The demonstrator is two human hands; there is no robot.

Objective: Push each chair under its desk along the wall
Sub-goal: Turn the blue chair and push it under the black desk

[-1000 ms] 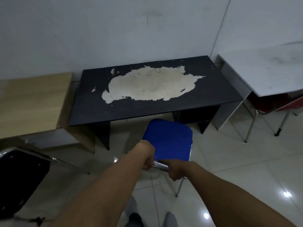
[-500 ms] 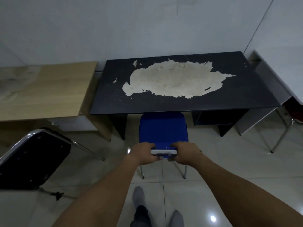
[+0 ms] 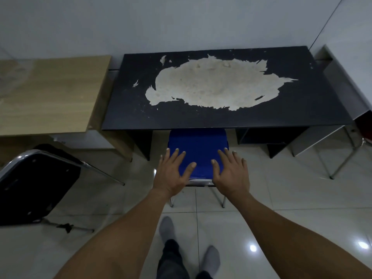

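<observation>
against the pale wall, the peeling black desk surface (image 3: 225,119) lies straight ahead of the blue padded metal-framed chair (image 3: 198,150), where the left hand (image 3: 173,172) and right hand (image 3: 231,172) hover flat, each grip wide and empty.

Desks: three in full or part view. One black desk (image 3: 227,117) at twelve o'clock, one tan desk (image 3: 50,93) at ten o'clock, one grey desk (image 3: 342,81) at two o'clock, cut by the frame edge.

Chairs: three. One blue chair (image 3: 198,150) at centre, one black chair (image 3: 34,184) at eight o'clock, one red chair (image 3: 364,125) at three o'clock, mostly out of frame.

Hands: two, a left hand (image 3: 173,172) and a right hand (image 3: 231,172), both with fingers spread flat.

Socked feet: two, at six o'clock.

Ceiling-light reflections on the floor tiles: two, at five o'clock.
</observation>
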